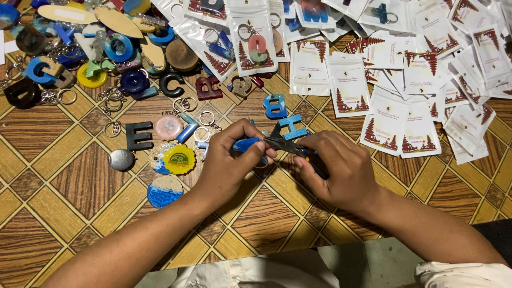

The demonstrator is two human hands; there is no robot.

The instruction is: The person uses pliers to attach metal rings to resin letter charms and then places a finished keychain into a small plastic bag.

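My left hand (230,164) pinches a small blue resin piece (244,144) between thumb and fingers. My right hand (336,169) grips dark pliers (282,144) whose jaws meet the blue piece at my left fingertips. A metal ring near the piece is partly hidden by my fingers. Both hands hover over the patterned wooden floor (69,181). A blue letter piece (292,126) and another blue letter (275,105) lie just beyond the pliers.
Several resin letters, discs and key rings are heaped at the upper left, including a black letter (138,135), a yellow disc (178,159) and a blue-white disc (165,191). Several white pouches (385,121) spread across the upper right.
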